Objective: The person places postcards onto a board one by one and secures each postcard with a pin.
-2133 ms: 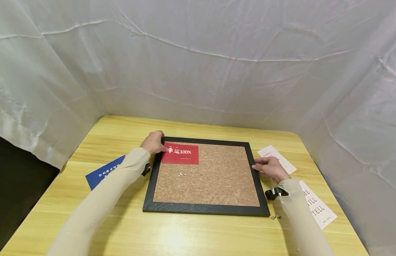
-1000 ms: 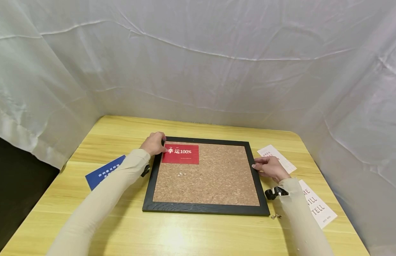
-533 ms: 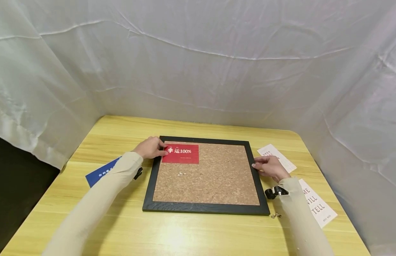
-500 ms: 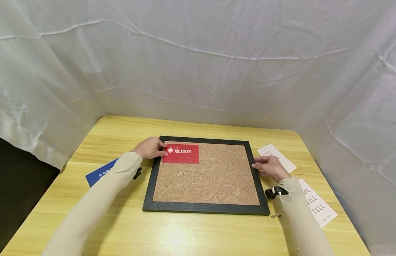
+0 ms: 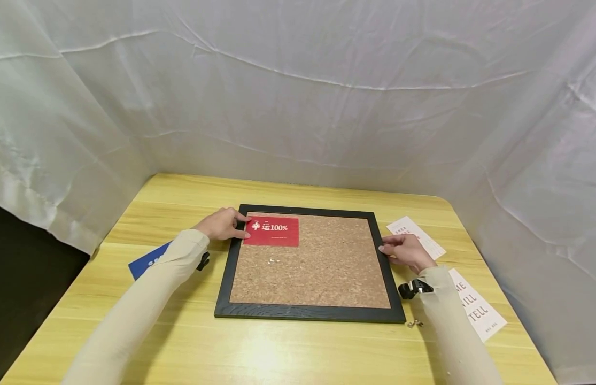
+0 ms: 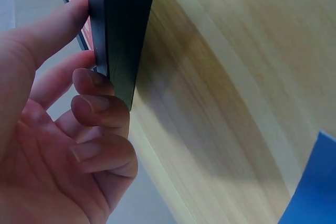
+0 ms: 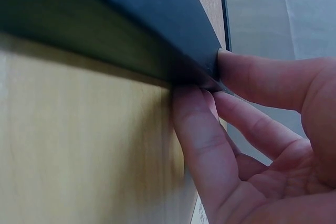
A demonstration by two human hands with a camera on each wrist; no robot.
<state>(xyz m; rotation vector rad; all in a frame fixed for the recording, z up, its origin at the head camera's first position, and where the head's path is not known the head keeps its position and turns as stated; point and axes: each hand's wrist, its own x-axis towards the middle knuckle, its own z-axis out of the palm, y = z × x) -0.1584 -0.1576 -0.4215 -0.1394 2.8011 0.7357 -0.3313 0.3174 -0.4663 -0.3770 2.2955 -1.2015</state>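
Note:
A corkboard [image 5: 312,272] in a black frame lies on the wooden table. A red card [image 5: 273,235] with white print is in its upper left corner. My left hand [image 5: 221,223] reaches over the frame's left side, thumb and index finger spread and touching the card's left edge. In the left wrist view its other fingers [image 6: 102,153] bend beside the frame's outer side. My right hand [image 5: 407,251] grips the frame's right side. The right wrist view shows the thumb on the frame's face and fingertips against its outer side.
A blue card [image 5: 148,259] lies left of the board, partly under the left sleeve. Two white cards, one upper [image 5: 425,235] and one lower [image 5: 478,310], lie at right. Small metallic pieces [image 5: 415,323] sit by the board's lower right corner. Pale cloth [image 5: 302,107] hangs behind the table.
My left hand has drawn back a little to the left, its thumb and index finger now spread along the red card's edge. The right hand keeps its place on the frame.

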